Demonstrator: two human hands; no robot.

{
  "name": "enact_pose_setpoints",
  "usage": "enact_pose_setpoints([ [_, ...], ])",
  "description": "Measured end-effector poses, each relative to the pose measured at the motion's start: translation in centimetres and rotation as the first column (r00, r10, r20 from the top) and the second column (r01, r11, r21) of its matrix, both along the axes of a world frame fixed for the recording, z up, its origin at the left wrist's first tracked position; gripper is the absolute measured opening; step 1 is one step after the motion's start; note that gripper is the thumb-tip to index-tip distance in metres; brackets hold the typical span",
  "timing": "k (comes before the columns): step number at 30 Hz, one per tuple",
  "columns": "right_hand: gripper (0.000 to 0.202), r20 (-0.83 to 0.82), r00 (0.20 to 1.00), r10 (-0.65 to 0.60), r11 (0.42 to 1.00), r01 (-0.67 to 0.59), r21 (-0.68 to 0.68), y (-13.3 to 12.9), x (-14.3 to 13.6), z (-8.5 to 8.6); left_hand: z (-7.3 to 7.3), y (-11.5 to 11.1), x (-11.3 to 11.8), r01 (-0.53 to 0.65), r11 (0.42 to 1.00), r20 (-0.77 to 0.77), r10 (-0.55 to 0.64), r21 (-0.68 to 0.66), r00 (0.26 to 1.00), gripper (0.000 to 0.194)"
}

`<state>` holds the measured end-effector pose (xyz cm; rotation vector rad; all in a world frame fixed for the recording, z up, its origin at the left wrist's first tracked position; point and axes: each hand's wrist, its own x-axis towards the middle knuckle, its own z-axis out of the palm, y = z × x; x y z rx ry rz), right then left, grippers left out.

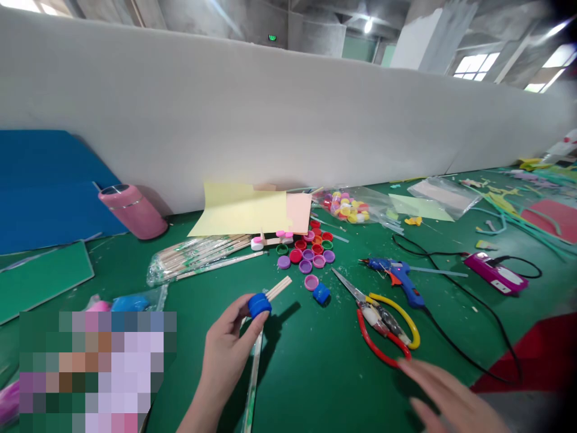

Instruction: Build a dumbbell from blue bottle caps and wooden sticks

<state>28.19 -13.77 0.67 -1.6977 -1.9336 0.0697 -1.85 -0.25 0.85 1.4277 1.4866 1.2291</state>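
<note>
Between the thumb and fingers of my left hand [234, 337] is a blue bottle cap [259, 305], with several thin wooden sticks [279, 288] jutting out past it to the upper right. My right hand [451, 391] has its fingers apart at the lower right, at the red handle of the scissors [383, 322]; whether it touches them is unclear. A second blue cap piece [321, 293] lies on the green table beside a pink cap [311, 282]. Behind these sit several red, purple, pink and green caps [306, 255].
A blue glue gun [396, 276] with a black cord lies right of the scissors. Bagged sticks [198, 255], yellow paper [238, 210] and a pink bottle [133, 210] stand further back. A pixelated area covers the lower left.
</note>
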Motion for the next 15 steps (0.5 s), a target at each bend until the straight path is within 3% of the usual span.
enact_pose_setpoints([
  [1,0.037,0.023,0.995,0.095,0.995,-0.094,-0.044,1.5,-1.5,0.2,0.0,0.0,0.0,0.002,1.000,-0.006,-0.002,0.004,1.000,0.034],
  [2,0.048,0.087,0.965,0.248,0.957,-0.231,-0.174,3.1,-3.2,0.4,-0.1,-0.1,0.0,0.006,1.000,-0.012,-0.006,0.007,1.000,0.034],
  [3,0.053,0.131,0.938,0.322,0.921,-0.278,-0.274,4.6,-5.0,0.5,-0.1,-0.1,0.0,0.013,1.000,-0.018,-0.013,0.010,1.000,0.034],
  [6,0.059,0.165,0.910,0.381,0.865,-0.288,-0.410,7.7,-9.5,0.5,-0.1,-0.1,0.1,0.033,0.999,-0.034,-0.033,0.022,0.999,0.034],
  [8,0.052,0.130,0.871,0.473,0.827,-0.389,-0.405,8.3,-11.2,0.1,-0.1,-0.2,0.1,0.037,0.999,-0.042,-0.036,0.030,0.998,0.034],
  [12,0.034,0.028,0.723,0.690,0.683,-0.637,-0.358,6.8,-11.0,-1.1,-0.2,-0.2,0.0,0.047,0.998,-0.062,-0.044,0.043,0.997,0.032],
  [15,0.026,-0.126,0.700,0.703,0.652,-0.705,-0.278,5.1,-9.3,-1.7,-0.2,-0.2,0.0,0.048,0.998,-0.070,-0.045,0.050,0.997,0.032],
])
